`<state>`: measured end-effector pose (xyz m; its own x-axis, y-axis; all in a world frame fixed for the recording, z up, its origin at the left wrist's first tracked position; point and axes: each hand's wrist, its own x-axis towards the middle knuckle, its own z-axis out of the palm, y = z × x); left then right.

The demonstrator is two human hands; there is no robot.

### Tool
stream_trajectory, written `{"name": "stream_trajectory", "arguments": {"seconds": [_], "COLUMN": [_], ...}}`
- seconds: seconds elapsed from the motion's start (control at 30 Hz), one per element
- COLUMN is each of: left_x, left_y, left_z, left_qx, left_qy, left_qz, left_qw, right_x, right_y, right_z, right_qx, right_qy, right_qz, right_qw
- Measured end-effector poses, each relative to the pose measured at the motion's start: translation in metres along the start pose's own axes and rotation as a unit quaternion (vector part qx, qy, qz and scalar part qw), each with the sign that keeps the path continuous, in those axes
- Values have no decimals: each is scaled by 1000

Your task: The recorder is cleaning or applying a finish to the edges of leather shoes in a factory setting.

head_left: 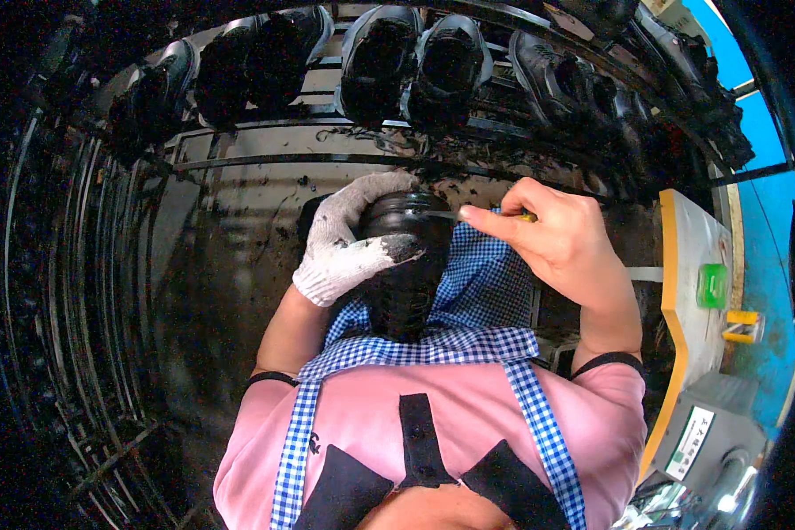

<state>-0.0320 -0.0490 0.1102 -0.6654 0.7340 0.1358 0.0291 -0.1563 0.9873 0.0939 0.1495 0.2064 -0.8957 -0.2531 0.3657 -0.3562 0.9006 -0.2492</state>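
A black shoe (pixel 406 287) stands in front of my body, its rounded toe pointing away from me. My left hand (pixel 349 230), in a white knitted glove with a blackened thumb tip, wraps around the toe from the left side. Bare, my right hand (pixel 552 225) is closed around a small tool whose yellow handle (pixel 527 215) shows between the fingers. From it a thin pale blade (pixel 442 214) reaches left against the toe's edge. Most of the handle is hidden in my fist. A blue checked apron (pixel 486 274) lies under and beside the shoe.
Several black shoes (pixel 450 62) sit on a dark metal rack across the far side. Black scraps (pixel 353 137) litter the surface beneath it. At the right are a yellow-edged board (pixel 689 265), a green object (pixel 712 285) and a grey machine (pixel 720 424). Metal rails (pixel 88 291) run along the left.
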Motion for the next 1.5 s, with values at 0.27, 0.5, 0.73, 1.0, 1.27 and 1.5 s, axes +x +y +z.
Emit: {"name": "stream_trajectory", "arguments": {"seconds": [0.27,0.5,0.73,1.0,1.27,1.5], "left_x": [1,8,25,11,-3,-25], "left_y": [4,-39,-74,-64,-37,-57], "left_z": [-2,-58,-82,-80,-78,-108], "left_qx": [-33,-105,-362,-498,-361,-304], "left_qy": [-12,176,346,148,214,158], "left_qz": [-17,42,36,-37,-59,6], "left_qw": [999,978,865,854,906,939], "right_x": [6,-32,-52,-44,-73,-53], "right_y": [4,32,13,8,42,15], "right_z": [20,67,101,89,116,76], "right_qx": [4,125,165,233,686,265], "right_qy": [76,85,92,62,155,45], "right_qz": [6,120,74,95,302,126], "right_qw": [997,981,979,966,643,955]}}
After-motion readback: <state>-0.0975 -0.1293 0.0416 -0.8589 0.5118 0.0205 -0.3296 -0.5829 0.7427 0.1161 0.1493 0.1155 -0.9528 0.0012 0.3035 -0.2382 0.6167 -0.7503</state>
